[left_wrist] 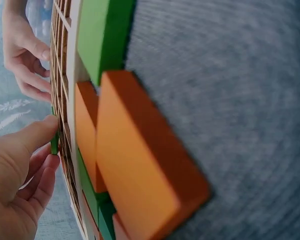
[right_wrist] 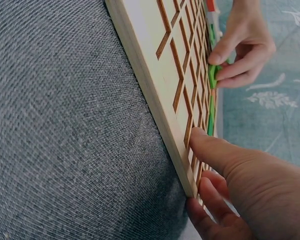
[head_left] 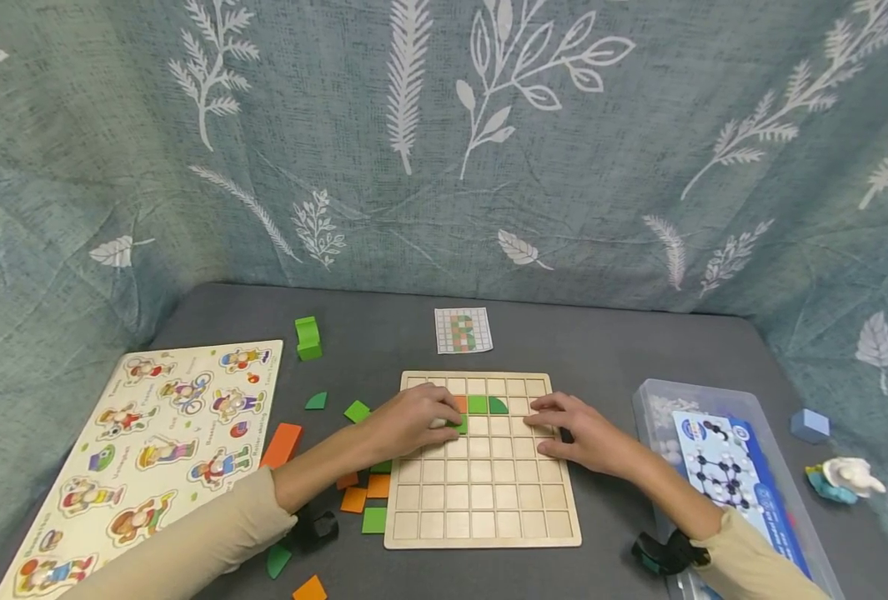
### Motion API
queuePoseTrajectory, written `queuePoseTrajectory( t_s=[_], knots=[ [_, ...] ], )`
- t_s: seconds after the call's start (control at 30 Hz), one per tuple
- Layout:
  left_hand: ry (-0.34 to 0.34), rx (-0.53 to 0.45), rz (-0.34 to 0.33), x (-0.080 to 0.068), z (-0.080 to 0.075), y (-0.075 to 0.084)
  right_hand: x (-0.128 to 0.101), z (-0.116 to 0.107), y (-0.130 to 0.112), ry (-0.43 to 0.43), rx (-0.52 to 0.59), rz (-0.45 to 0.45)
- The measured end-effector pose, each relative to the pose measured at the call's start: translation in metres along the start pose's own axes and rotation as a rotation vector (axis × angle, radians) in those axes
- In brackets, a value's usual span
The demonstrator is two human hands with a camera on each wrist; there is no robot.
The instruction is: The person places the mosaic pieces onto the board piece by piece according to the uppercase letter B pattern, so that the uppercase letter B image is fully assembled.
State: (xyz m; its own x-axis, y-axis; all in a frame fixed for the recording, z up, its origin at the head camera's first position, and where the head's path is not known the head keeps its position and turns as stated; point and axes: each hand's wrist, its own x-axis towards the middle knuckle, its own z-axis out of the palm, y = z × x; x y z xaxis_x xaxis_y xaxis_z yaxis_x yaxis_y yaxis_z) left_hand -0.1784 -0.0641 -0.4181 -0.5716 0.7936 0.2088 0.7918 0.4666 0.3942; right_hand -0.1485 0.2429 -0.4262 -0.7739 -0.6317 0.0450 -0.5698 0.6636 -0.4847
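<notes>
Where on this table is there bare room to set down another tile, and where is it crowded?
Free patches: the grey cloth between the green block and the pattern card; the strip between the grid board and the plastic box. The board's lower rows are bare. Crowded: the loose tiles by the left hand; the right hand rests on the board.

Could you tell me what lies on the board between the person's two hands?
In the head view, a green square and a green quarter-round piece sit in the grid board between left hand and right hand.
</notes>
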Motion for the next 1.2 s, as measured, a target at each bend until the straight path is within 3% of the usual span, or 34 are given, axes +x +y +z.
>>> queuePoseTrajectory(
  t_s=[0.63,0.8,0.97,1.1,1.2],
  knots=[
    [0.000,0.027,0.027,0.002,0.003,-0.001,0.000,-0.002,-0.002,-0.006,0.006,-0.001],
    [0.002,-0.003,-0.001,-0.003,0.000,-0.001,-0.001,-0.001,-0.001,-0.002,0.001,0.003],
    [0.049,-0.051,-0.114,-0.029,-0.021,-0.005,-0.001,-0.002,-0.001,-0.008,0.006,0.010],
    [0.091,-0.108,-0.204,-0.066,-0.037,-0.013,-0.001,-0.003,-0.002,-0.018,0.010,0.023],
    [0.128,-0.158,-0.233,-0.096,-0.040,-0.019,-0.001,-0.003,-0.003,-0.024,0.005,0.024]
  ],
)
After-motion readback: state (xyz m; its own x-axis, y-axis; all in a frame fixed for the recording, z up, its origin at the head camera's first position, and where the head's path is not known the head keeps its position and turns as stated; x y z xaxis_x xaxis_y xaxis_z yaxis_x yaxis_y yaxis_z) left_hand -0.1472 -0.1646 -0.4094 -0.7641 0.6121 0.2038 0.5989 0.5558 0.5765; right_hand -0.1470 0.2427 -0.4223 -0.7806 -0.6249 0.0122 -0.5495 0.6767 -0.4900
